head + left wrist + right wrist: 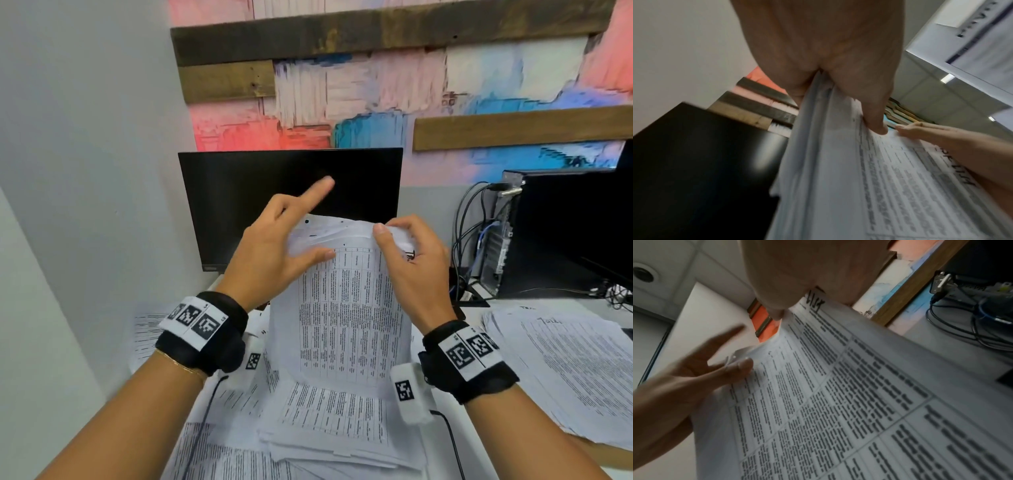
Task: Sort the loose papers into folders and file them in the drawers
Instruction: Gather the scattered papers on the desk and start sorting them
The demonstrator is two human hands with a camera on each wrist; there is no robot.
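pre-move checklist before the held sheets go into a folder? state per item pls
1. Left hand holds the held stack: ok, thumb across its front.
2. Right hand pinches the top edge: ok.
3. Stack squared: not ok, top edge bent over.
4. Heading legible: cannot tell, handwriting partly covered.
5. Folder within reach: cannot tell, none in view.
6. Landing spot: not ok, desk papers spread underneath.
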